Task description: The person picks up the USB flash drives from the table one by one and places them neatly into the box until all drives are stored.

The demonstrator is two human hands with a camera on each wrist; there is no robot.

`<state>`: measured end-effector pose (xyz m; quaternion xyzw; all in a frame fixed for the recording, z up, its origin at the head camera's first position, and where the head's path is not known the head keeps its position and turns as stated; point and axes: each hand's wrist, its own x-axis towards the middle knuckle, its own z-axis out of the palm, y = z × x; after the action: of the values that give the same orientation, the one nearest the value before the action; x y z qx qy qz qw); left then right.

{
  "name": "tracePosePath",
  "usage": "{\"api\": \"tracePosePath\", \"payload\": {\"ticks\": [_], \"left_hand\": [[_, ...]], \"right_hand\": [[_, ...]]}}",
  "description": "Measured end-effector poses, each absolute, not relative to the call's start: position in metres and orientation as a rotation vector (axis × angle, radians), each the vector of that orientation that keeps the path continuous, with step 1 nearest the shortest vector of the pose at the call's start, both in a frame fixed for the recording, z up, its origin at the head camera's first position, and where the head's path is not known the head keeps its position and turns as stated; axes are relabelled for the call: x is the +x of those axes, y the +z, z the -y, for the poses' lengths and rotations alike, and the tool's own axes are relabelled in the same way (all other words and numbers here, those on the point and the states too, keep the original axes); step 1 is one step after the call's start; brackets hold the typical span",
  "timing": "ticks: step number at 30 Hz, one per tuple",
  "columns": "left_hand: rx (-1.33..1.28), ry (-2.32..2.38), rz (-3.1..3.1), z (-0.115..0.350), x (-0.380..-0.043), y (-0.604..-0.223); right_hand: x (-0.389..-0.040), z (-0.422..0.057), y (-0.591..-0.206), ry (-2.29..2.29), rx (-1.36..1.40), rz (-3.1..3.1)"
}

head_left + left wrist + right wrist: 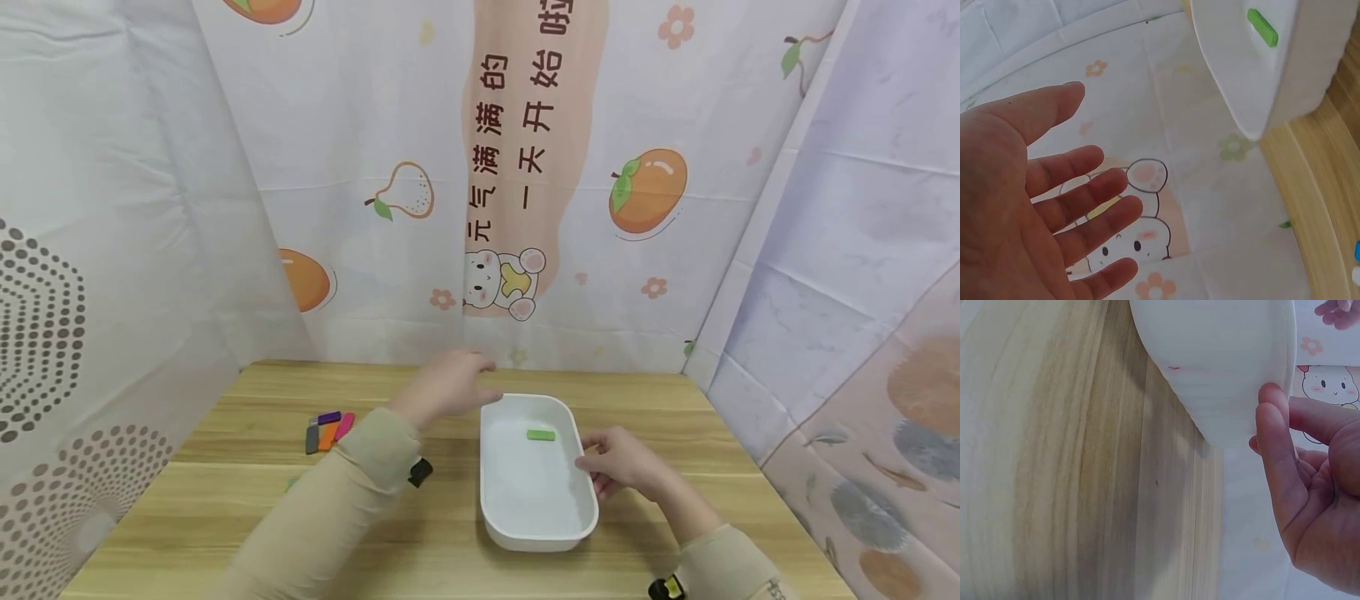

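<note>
A white oblong container [536, 492] with rounded corners stands on the table. Inside it, towards the far end, lies a small lime-green bar [541, 435], also visible in the left wrist view as a green bar [1262, 27]. My right hand [618, 462] pinches the container's right rim between thumb and fingers, as the right wrist view shows with the hand [1313, 469] at the rim. Near the far left corner, my left hand [453, 385] hovers with nothing in it. Its fingers are spread and relaxed in the left wrist view, where the palm [1035, 200] shows.
On the table's left side lie several small bars: grey [312, 439], orange [327, 437], pink [345, 426] and purple [329, 417]. A green piece [292, 482] is partly hidden by the left sleeve [330, 500]. Printed curtains [360, 275] hang behind the wooden table [420, 542].
</note>
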<state>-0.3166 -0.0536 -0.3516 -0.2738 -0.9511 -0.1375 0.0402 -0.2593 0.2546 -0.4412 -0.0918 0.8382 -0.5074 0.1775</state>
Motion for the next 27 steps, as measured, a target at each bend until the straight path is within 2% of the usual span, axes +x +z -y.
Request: {"api": "tracePosePath", "payload": {"ticks": [9, 27], "left_hand": [[-0.769, -0.498, 2.907, 0.087, -0.309, -0.347], [-0.792, -0.535, 2.83, 0.142, -0.309, -0.353]], "right_hand": [[-0.26, -0.253, -0.44, -1.407, -0.25, -2.392], [-0.261, -0.256, -0.443, -1.434, -0.243, -2.371]]}}
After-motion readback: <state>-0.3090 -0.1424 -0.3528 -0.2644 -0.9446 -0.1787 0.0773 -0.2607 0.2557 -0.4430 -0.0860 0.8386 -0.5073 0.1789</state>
